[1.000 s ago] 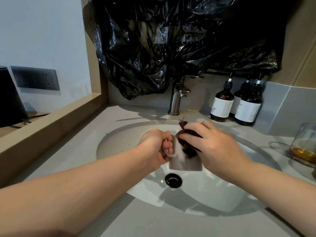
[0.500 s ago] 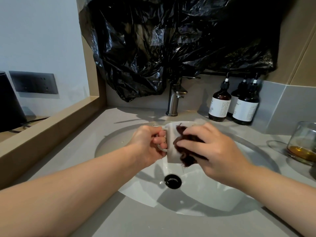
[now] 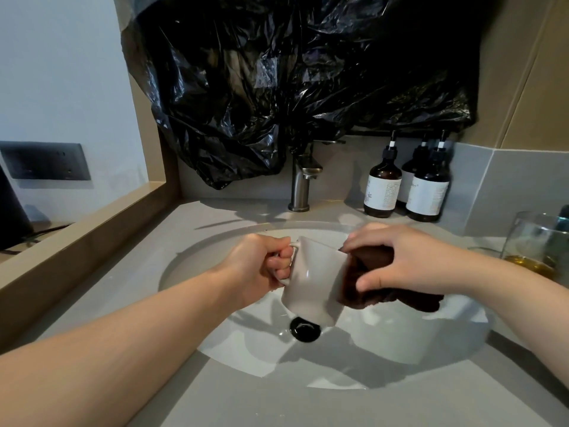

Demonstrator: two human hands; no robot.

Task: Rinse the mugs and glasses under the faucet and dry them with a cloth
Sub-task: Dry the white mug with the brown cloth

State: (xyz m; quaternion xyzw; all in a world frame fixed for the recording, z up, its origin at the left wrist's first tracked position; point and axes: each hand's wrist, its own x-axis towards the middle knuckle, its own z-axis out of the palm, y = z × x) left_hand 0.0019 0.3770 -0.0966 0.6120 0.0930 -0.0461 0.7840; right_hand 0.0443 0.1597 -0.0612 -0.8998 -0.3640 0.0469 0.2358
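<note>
Mug (image 3: 314,282), glossy white, tilted in left hand (image 3: 257,269)

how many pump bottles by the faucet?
3, on the counter right of the faucet: left bottle nearest it, right bottle by the tile wall, back bottle between and behind them, mostly hidden. Another could hide behind.

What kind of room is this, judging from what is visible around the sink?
Probably a bathroom, perhaps a hotel's: a white basin sunk in a grey counter, a metal faucet behind it, and matching pump bottles by the wall.
</note>
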